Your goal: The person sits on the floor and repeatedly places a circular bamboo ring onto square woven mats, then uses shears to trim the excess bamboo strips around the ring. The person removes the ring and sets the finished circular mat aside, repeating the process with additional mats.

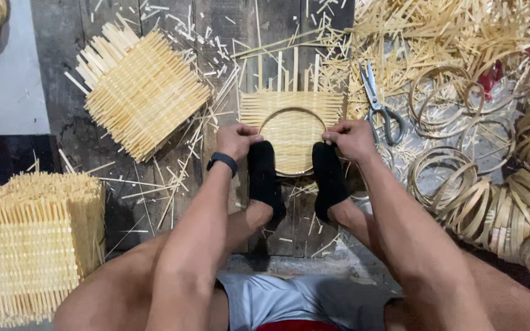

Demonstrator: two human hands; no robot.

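Hands, left hand (pixel 235 140) and right hand (pixel 351 138), pinch round bamboo hoop (pixel 265 125) onto square woven bamboo mat (pixel 292 110), fingers pressed together; 2 black-socked feet (pixel 264 175) pin it.

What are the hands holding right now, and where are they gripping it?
Both hands grip the round bamboo hoop lying on a woven bamboo mat: left hand at its left rim, right hand at its right rim.

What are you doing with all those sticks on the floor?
A person sits on a dark wooden floor and presses a round bamboo hoop onto a square woven bamboo mat. The left hand and right hand grip the hoop's sides, and both feet in black socks pin its near edge. Scissors lie just to the right, more hoops are piled beyond, and stacks of woven mats sit on the left.
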